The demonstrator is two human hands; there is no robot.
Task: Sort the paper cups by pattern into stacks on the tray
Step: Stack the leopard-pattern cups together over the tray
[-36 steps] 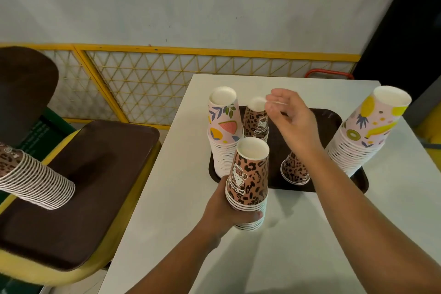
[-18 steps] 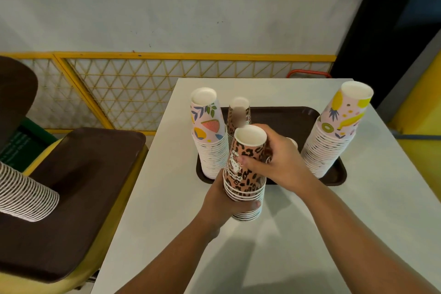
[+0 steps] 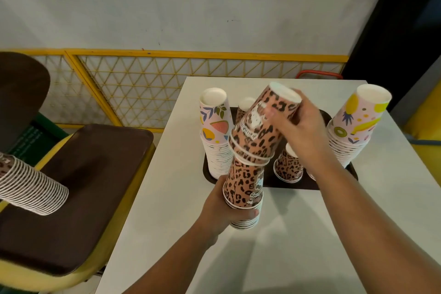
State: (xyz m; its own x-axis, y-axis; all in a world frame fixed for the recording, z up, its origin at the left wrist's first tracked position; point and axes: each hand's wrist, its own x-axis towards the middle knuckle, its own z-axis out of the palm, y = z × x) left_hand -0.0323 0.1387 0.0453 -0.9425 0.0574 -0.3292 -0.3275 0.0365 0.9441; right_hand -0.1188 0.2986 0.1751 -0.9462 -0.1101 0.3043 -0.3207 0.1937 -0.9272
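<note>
Leopard-print paper cups, nested upside down in a short stack [image 3: 243, 196], are held above the white table [image 3: 310, 234] just near of the dark brown plastic tray [image 3: 334, 181]. The stack's lower part is wrapped by the left hand [image 3: 224, 210], fingers curled round the rims. A small bundle of top leopard cups [image 3: 260, 131] is gripped by the right hand [image 3: 303, 126], fingers clamped near the closed base, and is tilted right, rims only partly off the stack.

On the tray: fruit-pattern cup stack [image 3: 216, 136] at left, a second fruit-pattern stack [image 3: 353, 129] at right, a short leopard stack [image 3: 288, 167] between them, another leopard cup stack [image 3: 244, 107] at the far side, mostly hidden.

Step judged in hand: separating the bundle for transfer to a leopard stack. Advice: the lower stack is best kept firmly pinned; the bundle should be pulled along the stack axis, not levered, to avoid crushed rims. It should be lowered squarely onto the short tray stack, clear of the fruit stacks, which look easily toppled.
</note>
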